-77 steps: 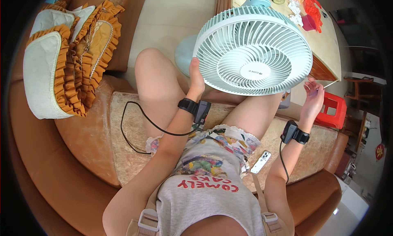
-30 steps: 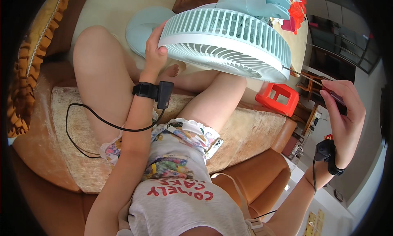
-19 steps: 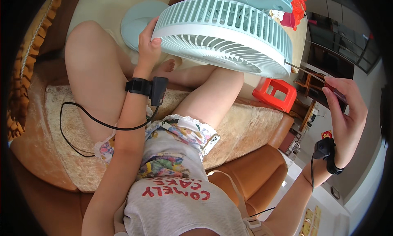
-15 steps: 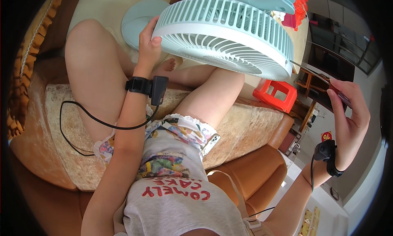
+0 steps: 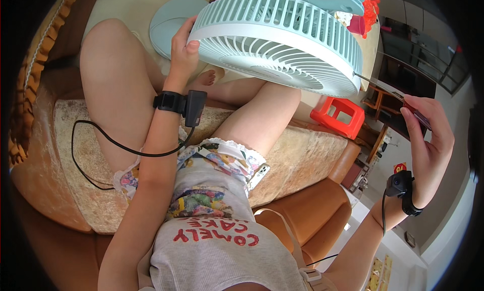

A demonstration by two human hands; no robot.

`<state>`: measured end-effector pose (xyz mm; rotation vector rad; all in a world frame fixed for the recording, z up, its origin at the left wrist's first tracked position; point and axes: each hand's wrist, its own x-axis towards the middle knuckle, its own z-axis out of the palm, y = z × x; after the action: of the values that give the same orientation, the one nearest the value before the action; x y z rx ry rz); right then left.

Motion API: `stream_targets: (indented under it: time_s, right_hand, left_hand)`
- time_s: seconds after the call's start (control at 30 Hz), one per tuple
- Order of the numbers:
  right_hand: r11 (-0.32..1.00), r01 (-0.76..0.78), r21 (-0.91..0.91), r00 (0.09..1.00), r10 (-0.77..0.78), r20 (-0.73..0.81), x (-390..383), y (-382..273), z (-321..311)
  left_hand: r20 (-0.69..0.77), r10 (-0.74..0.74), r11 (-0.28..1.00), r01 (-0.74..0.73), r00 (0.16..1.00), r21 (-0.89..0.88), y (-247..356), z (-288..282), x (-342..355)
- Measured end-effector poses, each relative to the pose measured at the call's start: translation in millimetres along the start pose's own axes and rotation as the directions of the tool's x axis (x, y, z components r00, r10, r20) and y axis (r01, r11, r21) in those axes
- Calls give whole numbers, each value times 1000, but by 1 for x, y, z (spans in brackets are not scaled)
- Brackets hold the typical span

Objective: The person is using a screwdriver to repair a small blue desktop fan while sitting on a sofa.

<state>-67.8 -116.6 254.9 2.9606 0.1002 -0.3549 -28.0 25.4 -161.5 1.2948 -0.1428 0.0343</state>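
A light blue and white fan head (image 5: 280,46) with a round slatted cage is held up tilted, above my right knee. My left hand (image 5: 184,50) grips the left edge of its rim, thumb on the near white side, fingers partly behind. In my right hand (image 5: 428,122) is a screwdriver (image 5: 385,88), pinched by its dark, partly see-through handle between thumb and fingers. Its thin metal shaft reaches left, with the tip at a small spot on the right edge of the fan's rim. Whether the tip sits in a screw is too small to tell.
A round light blue base (image 5: 174,24) lies behind my left hand on a pale surface. A red plastic stool (image 5: 339,117) stands at the right. I sit on a brown sofa (image 5: 302,220) with a phone (image 5: 259,176) by my hip. A black cable (image 5: 126,149) hangs from my left wrist.
Both hands, the fan head and the screwdriver keep nearly the same places. The right hand and screwdriver handle have shifted very slightly to the left and up.
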Motion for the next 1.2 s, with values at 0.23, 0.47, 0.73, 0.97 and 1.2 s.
stream_targets:
  time_s: [0.23,0.47,0.73,0.97,1.2]
  right_hand:
    - [998,5,-58,1000,-3,28,1,-1,-1]
    - [890,270,-368,963,-250,103,12,10,-4]
    - [667,576,-473,809,-384,445,21,0,-23]
    - [543,735,-407,660,-433,614,44,-4,-33]
    - [587,726,-358,654,-427,624,48,-6,-38]
  left_hand:
    - [8,12,1000,-12,1000,-4,1,0,1]
    - [-16,-25,1000,25,1000,9,0,-4,1]
    - [-17,-67,997,68,998,38,6,-8,2]
    - [-28,-274,962,273,961,-31,-42,-50,-9]
    - [145,-300,893,331,943,-306,-24,-36,1]
